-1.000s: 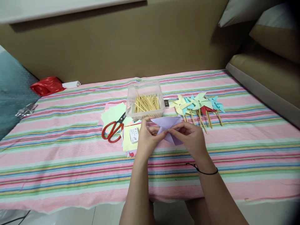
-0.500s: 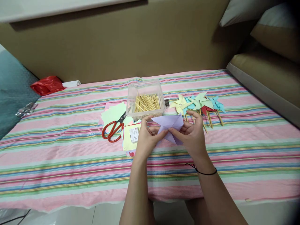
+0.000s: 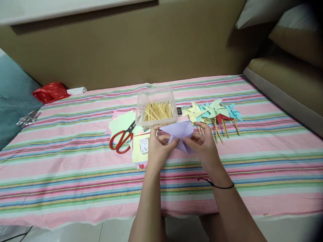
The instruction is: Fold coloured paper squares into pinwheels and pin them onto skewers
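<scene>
A piece of purple paper (image 3: 179, 129), its corners folded inward like a pinwheel, is held up between both hands above the striped cloth. My left hand (image 3: 161, 144) pinches its left side, thumb pressed near the paper's middle. From the right, my right hand (image 3: 202, 143) grips the other side, its thumb also close to the middle. Fingers behind the paper are partly hidden. Just beyond my hands stands a clear plastic box (image 3: 141, 104) of thin wooden sticks (image 3: 157, 111). A small white box (image 3: 144, 145) lies on a stack of coloured paper (image 3: 137, 154) beside my left hand.
Red-handled scissors (image 3: 121, 139) rest on pale green paper (image 3: 121, 124) at the left. Several finished paper pinwheels (image 3: 215, 109) on sticks lie at the right. A red plastic bag (image 3: 51, 92) sits far left. The sofa back (image 3: 126, 47) borders the striped cloth (image 3: 83, 161).
Both hands have shifted slightly with the purple paper, the right hand a little to the left. Their hold on the paper looks the same, and the things on the cloth have not moved.
</scene>
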The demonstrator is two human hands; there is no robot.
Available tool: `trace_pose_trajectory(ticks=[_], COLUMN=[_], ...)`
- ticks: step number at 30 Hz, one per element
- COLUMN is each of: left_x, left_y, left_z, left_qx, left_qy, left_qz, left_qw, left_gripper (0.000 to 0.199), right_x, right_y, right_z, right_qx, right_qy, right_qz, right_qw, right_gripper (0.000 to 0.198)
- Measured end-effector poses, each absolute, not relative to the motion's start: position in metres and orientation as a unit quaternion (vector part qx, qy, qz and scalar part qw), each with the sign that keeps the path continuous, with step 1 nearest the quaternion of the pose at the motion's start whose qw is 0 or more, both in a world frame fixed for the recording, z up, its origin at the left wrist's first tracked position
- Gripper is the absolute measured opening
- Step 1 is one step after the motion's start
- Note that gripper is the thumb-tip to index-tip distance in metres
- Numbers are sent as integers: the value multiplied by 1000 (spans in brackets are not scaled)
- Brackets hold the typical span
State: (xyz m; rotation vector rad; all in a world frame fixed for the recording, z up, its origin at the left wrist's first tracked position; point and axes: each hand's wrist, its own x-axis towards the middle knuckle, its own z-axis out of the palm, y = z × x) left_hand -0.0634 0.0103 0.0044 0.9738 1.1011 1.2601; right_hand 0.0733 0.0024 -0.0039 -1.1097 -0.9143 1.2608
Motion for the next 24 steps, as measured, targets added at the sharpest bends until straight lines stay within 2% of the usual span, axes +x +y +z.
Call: trace_pose_trajectory(ticks=[8,24], left_x=[-62,-65], left_y=[10,12], left_z=[5,2], left_qx=[433,439], left_qy=[473,460], left_qz=[537,508], left_qw=[548,580], left_gripper=[54,58], right_x=[72,82], right_y=[2,2], right_z=[-6,-3], right_qx=[-482,-504], right_qy=[-394,-379], right_qz=[530,560], right_qw=[576,537], right_gripper=[70,82])
